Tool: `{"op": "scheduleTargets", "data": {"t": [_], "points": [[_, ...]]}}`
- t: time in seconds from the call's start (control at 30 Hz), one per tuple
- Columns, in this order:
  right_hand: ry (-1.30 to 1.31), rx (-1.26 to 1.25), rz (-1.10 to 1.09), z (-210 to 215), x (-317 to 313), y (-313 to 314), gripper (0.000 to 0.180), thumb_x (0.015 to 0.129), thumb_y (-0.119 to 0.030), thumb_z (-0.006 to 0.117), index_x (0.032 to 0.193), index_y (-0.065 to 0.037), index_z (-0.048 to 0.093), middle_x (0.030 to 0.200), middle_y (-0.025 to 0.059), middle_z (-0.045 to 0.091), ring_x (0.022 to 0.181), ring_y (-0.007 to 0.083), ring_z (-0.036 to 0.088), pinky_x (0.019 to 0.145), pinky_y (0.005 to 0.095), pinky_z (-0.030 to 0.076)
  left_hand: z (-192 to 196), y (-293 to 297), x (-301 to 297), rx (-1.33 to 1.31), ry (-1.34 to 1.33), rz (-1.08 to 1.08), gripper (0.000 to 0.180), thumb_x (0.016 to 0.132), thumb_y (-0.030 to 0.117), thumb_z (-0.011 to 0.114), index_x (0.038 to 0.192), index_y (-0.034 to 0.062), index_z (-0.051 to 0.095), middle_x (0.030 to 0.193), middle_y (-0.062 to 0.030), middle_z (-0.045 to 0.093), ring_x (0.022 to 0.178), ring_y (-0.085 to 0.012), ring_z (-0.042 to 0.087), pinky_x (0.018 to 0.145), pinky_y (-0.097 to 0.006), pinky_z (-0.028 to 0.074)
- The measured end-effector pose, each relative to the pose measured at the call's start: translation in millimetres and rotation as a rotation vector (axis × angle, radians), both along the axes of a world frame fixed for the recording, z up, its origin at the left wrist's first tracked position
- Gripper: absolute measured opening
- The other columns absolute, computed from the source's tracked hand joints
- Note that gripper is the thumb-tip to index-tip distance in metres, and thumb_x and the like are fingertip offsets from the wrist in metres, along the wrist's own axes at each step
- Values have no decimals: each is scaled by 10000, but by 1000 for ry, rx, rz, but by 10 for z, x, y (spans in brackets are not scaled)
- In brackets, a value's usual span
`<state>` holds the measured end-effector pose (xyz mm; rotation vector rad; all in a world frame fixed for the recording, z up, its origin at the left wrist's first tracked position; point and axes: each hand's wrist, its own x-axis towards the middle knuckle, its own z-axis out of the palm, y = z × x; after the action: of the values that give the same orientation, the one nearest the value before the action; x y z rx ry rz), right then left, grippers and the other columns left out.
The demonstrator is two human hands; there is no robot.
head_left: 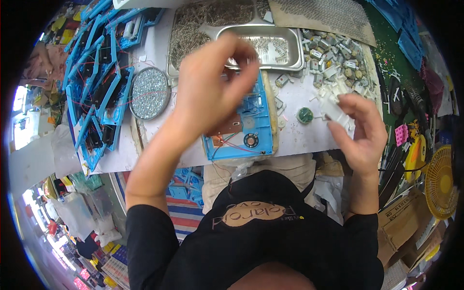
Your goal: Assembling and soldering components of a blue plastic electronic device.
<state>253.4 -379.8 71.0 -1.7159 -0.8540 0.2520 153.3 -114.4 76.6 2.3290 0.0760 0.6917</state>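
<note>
Left hand (212, 82), centre of frame, is raised above the blue plastic housing (241, 130), fingers curled together near the thumb; whether anything is pinched there cannot be told. Right hand (360, 130), right of centre, has its fingers closed on a small white plastic part (333, 110). The housing lies flat on the desk (299, 137), its small round speaker (250, 140) exposed. A steel tray (268, 46) sits above it, a round mesh disc (150, 93) to its left.
</note>
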Motion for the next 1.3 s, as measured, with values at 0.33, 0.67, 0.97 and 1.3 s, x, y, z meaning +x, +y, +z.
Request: {"op": "scheduleTargets", "data": {"t": [0.33,0.67,0.97,1.3], "points": [[-307,0,532,-64,-307,362,390,704,24,801,1084,-32,731,859,86,698,716,258,651,626,354,518,-355,-581,-1269,-1544,399,-100,262,1036,119,555,1234,-32,640,891,-51,587,718,-92,528,589,-231,454],[-131,-36,757,-131,-235,434,385,727,6,800,1105,-35,738,894,111,716,747,260,673,684,331,526,-120,-349,-1211,-1239,705,-270,229,1029,103,568,1161,-50,674,827,-39,630,651,-90,557,591,-236,472],[1169,314,574,-563,-254,32,373,804,-75,812,1117,87,691,951,181,728,817,232,717,760,320,566,-356,-270,-537,129,421,-60,202,847,171,769,994,39,731,865,-115,697,722,-262,698,667,-351,555],[1125,367,434,-629,-74,-92,431,862,-173,805,1189,62,653,882,143,706,737,184,665,733,367,547,-611,-461,-473,-40,221,41,151,807,128,782,918,49,717,818,-95,677,701,-306,669,634,-372,533]]}}
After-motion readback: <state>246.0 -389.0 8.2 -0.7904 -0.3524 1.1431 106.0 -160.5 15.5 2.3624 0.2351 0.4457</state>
